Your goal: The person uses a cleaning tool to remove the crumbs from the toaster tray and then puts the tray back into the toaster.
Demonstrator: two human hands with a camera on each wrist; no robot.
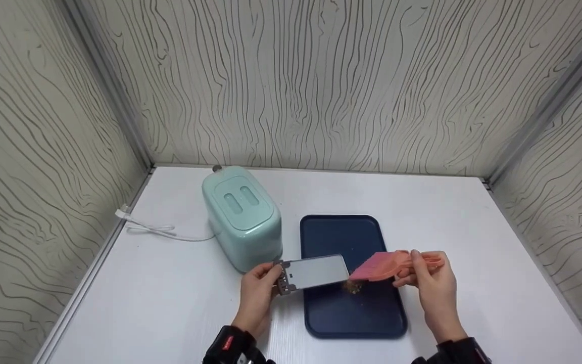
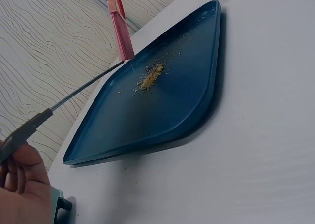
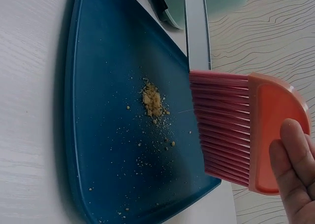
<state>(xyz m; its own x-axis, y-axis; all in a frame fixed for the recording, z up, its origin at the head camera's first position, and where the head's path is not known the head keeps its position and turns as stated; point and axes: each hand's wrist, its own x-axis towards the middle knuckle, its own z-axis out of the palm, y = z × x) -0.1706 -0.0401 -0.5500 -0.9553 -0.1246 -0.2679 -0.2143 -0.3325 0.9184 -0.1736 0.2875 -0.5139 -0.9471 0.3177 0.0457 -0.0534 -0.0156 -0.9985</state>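
Evidently, the work in hand was brushing a crumb tray (image 1: 316,273) clean over a navy tray (image 1: 341,232), and by the look of it most of the crumbs (image 3: 152,100) had already come off. They lay in a small heap with loose specks around it, near the middle of the right wrist view. The metal face looked largely bare, so the next move seemed to call for only a light stroke off the free end, with that end held over the navy tray so that nothing strayed onto the desk (image 1: 119,303).

The left hand (image 1: 258,293), at the lower centre of the head view, reached up from the bottom edge, its thumb and fingers closed in a pinch on the crumb tray's grey end; the metal plate pointed right, held above the navy tray. The right hand (image 1: 435,288), at the lower right, came in from the other side, thumb on top and fingers curled under the handle of a pink brush (image 1: 397,263). Its bristles pointed left, one corner meeting the plate's free end. A mint toaster (image 1: 243,222) stood left of centre, beyond the left hand.
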